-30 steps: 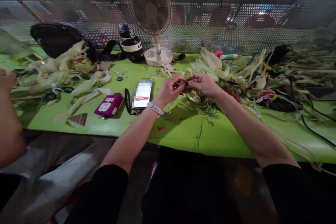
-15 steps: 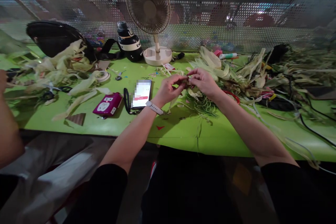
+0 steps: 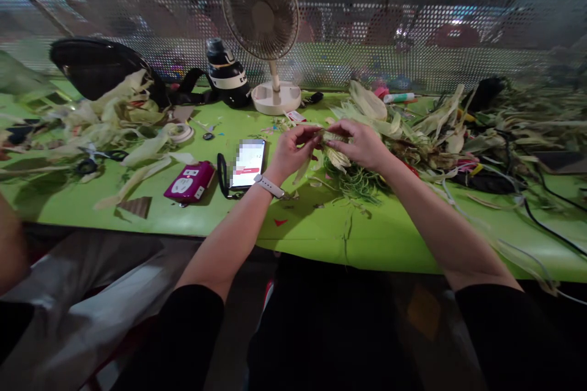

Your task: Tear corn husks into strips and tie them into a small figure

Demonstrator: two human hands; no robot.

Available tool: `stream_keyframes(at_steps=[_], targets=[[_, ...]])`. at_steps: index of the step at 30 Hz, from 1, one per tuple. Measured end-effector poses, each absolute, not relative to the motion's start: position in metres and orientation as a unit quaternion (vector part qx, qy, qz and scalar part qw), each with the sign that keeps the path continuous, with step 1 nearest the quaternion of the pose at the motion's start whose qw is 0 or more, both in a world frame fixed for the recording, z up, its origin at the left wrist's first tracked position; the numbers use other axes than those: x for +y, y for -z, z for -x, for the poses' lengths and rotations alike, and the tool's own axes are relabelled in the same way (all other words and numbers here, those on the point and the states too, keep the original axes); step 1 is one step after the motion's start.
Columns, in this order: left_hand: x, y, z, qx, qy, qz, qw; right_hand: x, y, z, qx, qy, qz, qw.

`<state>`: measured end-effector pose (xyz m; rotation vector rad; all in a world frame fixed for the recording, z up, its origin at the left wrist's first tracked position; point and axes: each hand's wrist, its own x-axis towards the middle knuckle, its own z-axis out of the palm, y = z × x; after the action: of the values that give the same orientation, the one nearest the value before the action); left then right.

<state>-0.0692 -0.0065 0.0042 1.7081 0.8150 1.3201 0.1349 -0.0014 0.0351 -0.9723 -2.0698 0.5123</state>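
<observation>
Hands (image 3: 364, 145) pinching husk (image 3: 337, 159) (half hidden), shape unclear

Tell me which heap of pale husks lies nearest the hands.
The right-hand heap, just behind the right hand, which shares a husk strip with the left hand. The other heap lies far left, beyond the phone.

A small fan (image 3: 261, 12) stands at the back of the green table (image 3: 389, 238), a dark bottle (image 3: 225, 76) and black bag (image 3: 94, 67) to its left. Nearer lie a phone (image 3: 248, 164) (screen lit), a magenta gadget (image 3: 189, 182), scissors (image 3: 92, 162) and a tape roll (image 3: 180, 132) beside heaped pale husks (image 3: 119, 107).
</observation>
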Motion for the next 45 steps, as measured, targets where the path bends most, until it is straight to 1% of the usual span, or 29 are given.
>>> stream_keyframes(at_steps=[7, 12, 19, 27, 30, 32, 35, 39, 45], targets=[[-0.007, -0.004, 0.069, 0.296, -0.526, -0.674, 0.427, -0.005, -0.034, -0.131, -0.834, -0.082, 0.389, 0.381], [-0.005, 0.000, 0.067, 0.278, -0.529, -0.667, 0.446, -0.006, -0.032, -0.128, -0.838, 0.010, 0.420, 0.349], [-0.008, -0.002, 0.065, 0.308, -0.540, -0.650, 0.438, -0.006, -0.029, -0.127, -0.851, 0.058, 0.419, 0.311], [-0.014, 0.001, 0.058, 0.334, -0.536, -0.619, 0.468, -0.014, -0.018, -0.120, -0.845, 0.135, 0.432, 0.286], [-0.014, 0.002, 0.055, 0.323, -0.547, -0.621, 0.458, -0.015, -0.019, -0.119, -0.840, 0.139, 0.437, 0.289], [-0.013, 0.002, 0.055, 0.327, -0.559, -0.626, 0.434, -0.014, -0.020, -0.120, -0.843, 0.118, 0.432, 0.298], [-0.010, 0.002, 0.057, 0.340, -0.580, -0.617, 0.410, -0.010, -0.020, -0.122, -0.839, 0.078, 0.419, 0.338], [-0.008, 0.002, 0.058, 0.351, -0.588, -0.594, 0.422, -0.008, -0.022, -0.125, -0.812, 0.067, 0.429, 0.389], [-0.013, 0.003, 0.053, 0.341, -0.591, -0.561, 0.468, -0.016, -0.024, -0.121, -0.824, 0.105, 0.421, 0.364]])
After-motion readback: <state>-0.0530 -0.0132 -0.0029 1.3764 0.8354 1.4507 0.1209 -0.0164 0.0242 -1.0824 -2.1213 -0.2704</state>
